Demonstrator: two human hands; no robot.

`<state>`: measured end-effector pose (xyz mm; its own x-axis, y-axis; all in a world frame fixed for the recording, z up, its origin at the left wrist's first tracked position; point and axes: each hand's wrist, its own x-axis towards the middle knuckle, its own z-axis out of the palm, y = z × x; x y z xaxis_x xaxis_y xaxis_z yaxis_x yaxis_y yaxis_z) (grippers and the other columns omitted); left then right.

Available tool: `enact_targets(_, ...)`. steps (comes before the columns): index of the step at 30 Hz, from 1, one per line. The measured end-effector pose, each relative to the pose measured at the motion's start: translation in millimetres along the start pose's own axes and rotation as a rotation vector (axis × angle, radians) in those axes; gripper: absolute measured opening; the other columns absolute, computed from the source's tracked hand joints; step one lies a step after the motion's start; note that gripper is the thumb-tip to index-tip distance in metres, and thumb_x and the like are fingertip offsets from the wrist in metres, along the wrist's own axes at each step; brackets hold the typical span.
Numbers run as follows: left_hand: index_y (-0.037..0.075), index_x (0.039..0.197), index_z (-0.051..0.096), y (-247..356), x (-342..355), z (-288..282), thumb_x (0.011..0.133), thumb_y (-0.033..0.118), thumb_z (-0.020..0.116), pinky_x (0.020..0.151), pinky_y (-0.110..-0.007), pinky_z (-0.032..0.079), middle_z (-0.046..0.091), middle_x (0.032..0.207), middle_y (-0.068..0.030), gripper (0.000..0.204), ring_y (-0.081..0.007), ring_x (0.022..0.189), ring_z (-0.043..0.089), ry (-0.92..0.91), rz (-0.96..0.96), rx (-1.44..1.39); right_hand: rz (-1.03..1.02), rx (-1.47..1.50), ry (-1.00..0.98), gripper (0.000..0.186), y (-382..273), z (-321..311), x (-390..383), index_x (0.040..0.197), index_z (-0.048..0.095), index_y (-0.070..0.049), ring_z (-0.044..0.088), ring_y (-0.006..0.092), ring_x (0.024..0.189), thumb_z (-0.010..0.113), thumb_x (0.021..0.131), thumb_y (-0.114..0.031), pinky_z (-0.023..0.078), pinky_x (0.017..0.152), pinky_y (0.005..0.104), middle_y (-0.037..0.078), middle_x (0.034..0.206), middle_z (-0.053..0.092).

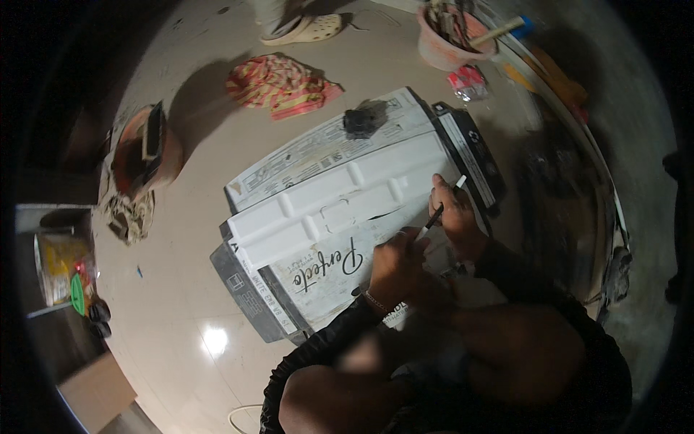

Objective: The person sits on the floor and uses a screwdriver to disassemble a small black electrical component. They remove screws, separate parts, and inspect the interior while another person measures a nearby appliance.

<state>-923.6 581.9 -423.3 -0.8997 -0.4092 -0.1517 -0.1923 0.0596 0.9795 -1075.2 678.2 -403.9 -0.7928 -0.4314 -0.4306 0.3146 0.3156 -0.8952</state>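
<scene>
My left hand (394, 267) is closed around the lower end of a slim black-and-white tool (437, 213), over a flattened printed carton (318, 286). My right hand (455, 220) has its fingers closed on the same tool higher up, with its pale tip sticking out past them. Beyond my hands, a white ridged piece (300, 213) lies across the carton. A dark lump (358, 123) sits on the carton's far flap; what it is I cannot tell.
A striped cloth (271, 83), a bucket with tools (452, 50), a red packet (466, 83), a tub (130, 166) and a crumpled rag (126, 217) are on the tiled floor. A person's foot in a clog (303, 29) is beyond. A cardboard box (94, 390) stands lower left.
</scene>
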Motion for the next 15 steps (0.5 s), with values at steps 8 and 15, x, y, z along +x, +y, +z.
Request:
enact_targets(8,-0.003,0.103,0.074,-6,-22,-47,0.097,0.007,0.069,0.061,-0.037,0.057,0.075,0.076,-0.0179,0.013,-0.0237,0.065,0.076,0.293,0.032,0.025,-0.184,-0.173,-0.23,0.056,-12,72,7,0.064,0.035,-0.013,0.033,0.0109,0.05,0.046,0.114,-0.037,0.028,0.051,0.0326,-0.002,0.055,0.035)
enact_targets(15,-0.004,0.105,0.074,-7,-11,-48,0.092,-0.001,0.069,0.067,-0.038,0.058,0.076,0.081,-0.018,0.015,-0.028,0.067,0.076,0.174,0.117,-0.053,0.028,-0.052,-0.246,0.052,13,41,25,0.066,0.039,-0.015,0.042,0.0118,0.054,0.05,0.111,-0.038,0.034,0.055,0.0317,-0.001,0.06,0.043)
